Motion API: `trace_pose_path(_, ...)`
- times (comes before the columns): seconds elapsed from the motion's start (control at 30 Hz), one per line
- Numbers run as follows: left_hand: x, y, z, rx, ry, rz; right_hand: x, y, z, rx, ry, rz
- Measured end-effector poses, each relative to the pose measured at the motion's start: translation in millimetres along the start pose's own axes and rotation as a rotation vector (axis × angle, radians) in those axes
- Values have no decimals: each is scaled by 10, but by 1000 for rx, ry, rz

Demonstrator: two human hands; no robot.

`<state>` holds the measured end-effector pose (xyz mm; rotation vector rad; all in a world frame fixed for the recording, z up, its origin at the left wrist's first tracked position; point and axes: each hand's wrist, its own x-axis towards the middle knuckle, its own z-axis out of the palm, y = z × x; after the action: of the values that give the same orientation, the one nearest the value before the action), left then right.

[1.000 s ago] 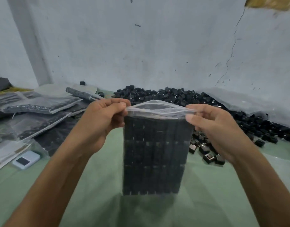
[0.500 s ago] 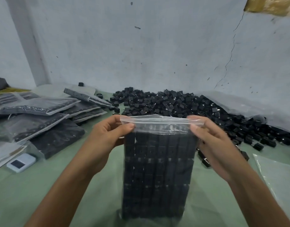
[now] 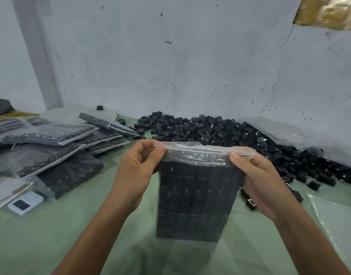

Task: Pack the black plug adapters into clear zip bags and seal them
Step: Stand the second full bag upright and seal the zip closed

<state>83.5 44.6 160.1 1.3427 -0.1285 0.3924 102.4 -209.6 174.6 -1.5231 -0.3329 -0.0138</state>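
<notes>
Zip bag (image 3: pixel 196 195): one in hand, clear, upright, centre of view. It is full of black plug adapters (image 3: pixel 194 175) packed in a tidy grid of rows. Motion blur means I can't count them. Its bottom edge is low over the green table (image 3: pixel 71 225), and I can't tell if it touches.

Counts:
- Loose adapters (image 3: pixel 210 128): one big heap against the wall (image 3: pixel 170 66), behind the held bag and spreading right. Too many to count.
- A few strays (image 3: pixel 251 204) lie just beside the right hand, and one lone adapter (image 3: pixel 99 107) sits far left by the wall.
- Filled bags (image 3: pixel 51 151): at least six, stacked and overlapping on the left. The exact number is unclear.
- Empty clear bag (image 3: pixel 337 219): one, flat at the right edge.
- Small white device (image 3: pixel 25 203): one, left, just in front of the stack.
- Plastic sheet (image 3: pixel 289 132): one, draped along the right side of the heap.

The held bag and both forearms hide the near edge of the heap.

Grip:
- Left hand (image 3: pixel 137 175) pinches the top-left corner of the zip strip, thumb and forefinger pressed together on it, other fingers curled.
- Right hand (image 3: pixel 264 183) clamps the top-right corner, thumb in front, fingers behind the bag.
- The strip is stretched flat between them. I can't tell if it is sealed.
</notes>
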Motion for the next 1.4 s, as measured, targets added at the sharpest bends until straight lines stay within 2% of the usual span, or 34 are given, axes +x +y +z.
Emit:
trace_pose_path(0.1, 24, -15, -31, 108, 8, 92, 50, -275, -38, -310, 63, -150)
trace_pose_path(0.17, 37, -8, -43, 168, 16, 135, 125, -494, 22, -531, 44, -288)
trace_pose_path(0.23, 55, -12, -43, 184, 22, 144, 244, -659, 219, -718, -61, -346)
trace_pose_path(0.4, 37, -61, -5, 196, 45, 191, 519, -807, 857, -1144, -382, -360)
trace_pose_path(0.6, 19, -122, 0, 212, 82, 265, 604, -815, 1059, -1165, -405, -346)
trace_pose_path(0.9, 36, -184, -15, 133, 78, 231, 629, -731, 1030, -1203, -417, -412)
trace_pose_path(1.4, 46, -130, -22, 187, 24, 218, 639, -659, 1003, -1304, -435, -517)
